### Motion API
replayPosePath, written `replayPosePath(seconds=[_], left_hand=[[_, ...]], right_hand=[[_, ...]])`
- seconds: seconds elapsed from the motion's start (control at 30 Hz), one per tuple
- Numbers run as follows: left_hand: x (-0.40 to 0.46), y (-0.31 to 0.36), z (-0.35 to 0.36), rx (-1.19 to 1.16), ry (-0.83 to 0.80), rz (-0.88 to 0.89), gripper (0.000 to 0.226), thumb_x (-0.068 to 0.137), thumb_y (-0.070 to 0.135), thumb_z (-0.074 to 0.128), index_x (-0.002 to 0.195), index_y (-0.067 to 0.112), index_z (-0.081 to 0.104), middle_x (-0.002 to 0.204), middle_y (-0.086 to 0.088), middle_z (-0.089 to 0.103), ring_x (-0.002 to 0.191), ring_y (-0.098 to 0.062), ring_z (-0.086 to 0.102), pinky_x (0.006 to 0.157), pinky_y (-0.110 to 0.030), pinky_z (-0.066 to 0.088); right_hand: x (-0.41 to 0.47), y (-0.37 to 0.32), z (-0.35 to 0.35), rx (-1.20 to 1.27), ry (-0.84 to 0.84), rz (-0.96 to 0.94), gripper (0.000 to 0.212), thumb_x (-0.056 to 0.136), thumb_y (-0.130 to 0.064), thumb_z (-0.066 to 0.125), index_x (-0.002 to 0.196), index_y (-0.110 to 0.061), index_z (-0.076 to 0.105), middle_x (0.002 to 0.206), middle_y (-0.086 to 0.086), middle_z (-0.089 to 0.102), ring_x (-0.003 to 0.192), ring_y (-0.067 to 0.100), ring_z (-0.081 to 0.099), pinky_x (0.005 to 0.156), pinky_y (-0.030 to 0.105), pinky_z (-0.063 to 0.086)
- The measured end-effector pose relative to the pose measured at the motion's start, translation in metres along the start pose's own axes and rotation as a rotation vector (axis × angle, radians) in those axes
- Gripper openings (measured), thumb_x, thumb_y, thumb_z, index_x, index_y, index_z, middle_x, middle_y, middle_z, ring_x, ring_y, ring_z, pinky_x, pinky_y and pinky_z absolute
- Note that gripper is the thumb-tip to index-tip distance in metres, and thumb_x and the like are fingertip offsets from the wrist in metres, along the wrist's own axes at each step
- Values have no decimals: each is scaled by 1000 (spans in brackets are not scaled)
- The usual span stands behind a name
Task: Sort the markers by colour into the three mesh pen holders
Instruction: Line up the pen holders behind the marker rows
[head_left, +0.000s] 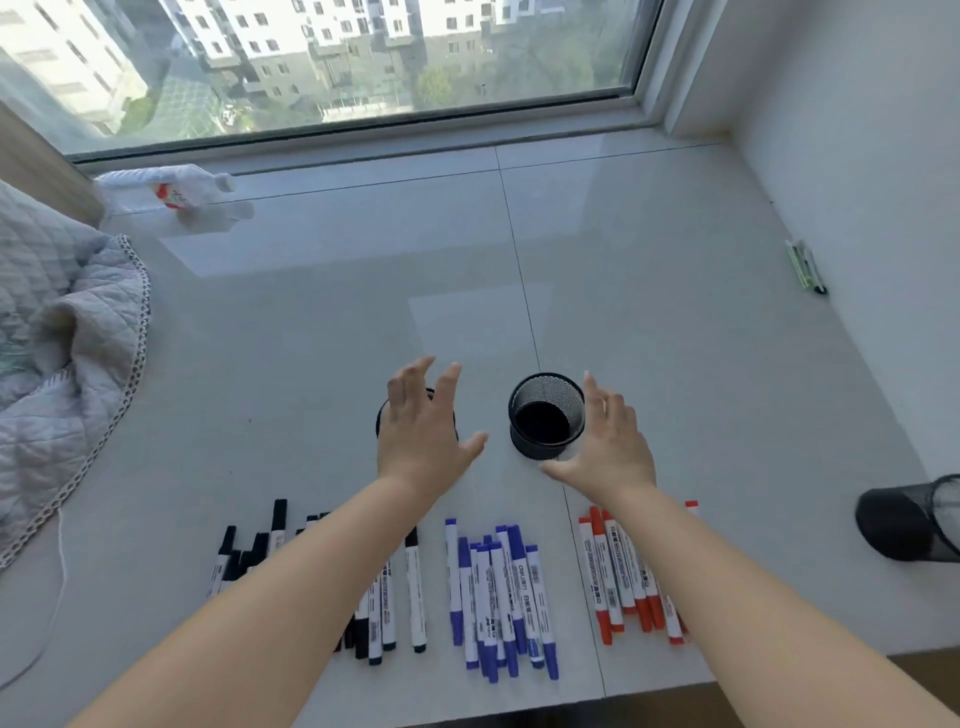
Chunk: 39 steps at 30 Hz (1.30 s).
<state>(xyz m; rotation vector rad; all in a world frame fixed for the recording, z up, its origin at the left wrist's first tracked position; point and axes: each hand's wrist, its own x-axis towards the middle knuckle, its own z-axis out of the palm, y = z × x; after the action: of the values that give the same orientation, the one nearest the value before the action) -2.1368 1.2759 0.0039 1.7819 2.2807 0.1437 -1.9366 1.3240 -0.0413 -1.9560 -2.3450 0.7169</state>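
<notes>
Three groups of markers lie near the front edge of the sill: black markers (382, 597) at left, blue markers (501, 597) in the middle, red markers (621, 577) at right. A black mesh pen holder (546, 415) stands upright beyond them. My right hand (608, 441) hovers just right of it, fingers spread, holding nothing. My left hand (423, 415) is spread over a second mesh holder (380, 415), hiding most of it. A third mesh holder (914, 519) lies on its side at the far right.
The pale tiled window sill (623, 312) runs back to a large window. A quilted blanket (62, 338) lies at the left, a white plastic bottle (171, 189) at the back left. Green pens (805, 267) lie by the right wall.
</notes>
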Motion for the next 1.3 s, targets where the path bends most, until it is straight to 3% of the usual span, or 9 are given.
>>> replayPosePath(seconds=[0.1,0.2,0.3,0.43,0.7,0.8,0.93,1.13,1.3], left_hand=[[-16,37,-1,-114,176,246,51,74,28,70,121,14,53,125,-8,47,112,-30,43,89,-38,45],[-30,78,12,-214,103,363,39,77,19,67,115,13,58,114,-4,54,101,-24,55,73,-31,50],[-38,118,41,-204,-117,381,41,89,32,52,128,23,47,122,5,47,112,-15,48,78,-25,44],[-40,158,74,-108,-370,256,59,89,48,48,141,27,31,137,4,38,126,-18,34,98,-32,37],[-29,198,115,47,-576,68,79,83,62,49,146,29,16,154,-2,14,140,-28,11,110,-42,27],[-28,195,123,76,-615,5,85,80,67,49,147,29,13,156,-2,6,142,-30,3,112,-46,23],[-31,188,129,70,-617,-32,82,79,68,47,145,30,17,156,2,4,142,-30,2,112,-48,26],[-34,173,126,20,-572,-66,83,79,69,46,146,30,16,156,4,7,142,-29,3,114,-47,22],[-42,146,123,-41,-540,-119,84,80,67,48,147,27,16,157,4,8,144,-22,4,113,-43,24]], right_hand=[[-17,33,-17,53,11,45,106,71,-54,66,147,-20,0,144,6,21,131,24,24,102,38,35],[-31,88,-43,49,132,114,82,79,-43,60,144,-15,19,142,7,30,128,25,29,102,38,34],[-48,156,-71,-15,202,258,68,81,-32,59,139,-12,30,137,11,37,124,30,33,99,41,34],[-78,233,-95,-150,215,439,71,76,-34,63,137,-13,34,137,11,38,124,32,31,100,42,33],[-93,309,-104,-168,86,526,91,68,-49,67,142,-28,18,150,6,13,135,30,15,103,45,31],[-88,320,-103,-78,11,558,98,66,-45,68,144,-31,9,149,4,9,132,31,17,97,43,37],[-74,314,-101,47,20,543,96,64,-37,68,142,-30,13,138,7,19,120,33,26,89,38,41],[-36,253,-87,40,55,328,90,62,-38,66,138,-32,19,132,3,25,115,27,30,75,32,43],[-4,182,-70,37,26,82,91,63,-40,67,140,-30,19,131,5,27,112,27,31,76,32,43]])
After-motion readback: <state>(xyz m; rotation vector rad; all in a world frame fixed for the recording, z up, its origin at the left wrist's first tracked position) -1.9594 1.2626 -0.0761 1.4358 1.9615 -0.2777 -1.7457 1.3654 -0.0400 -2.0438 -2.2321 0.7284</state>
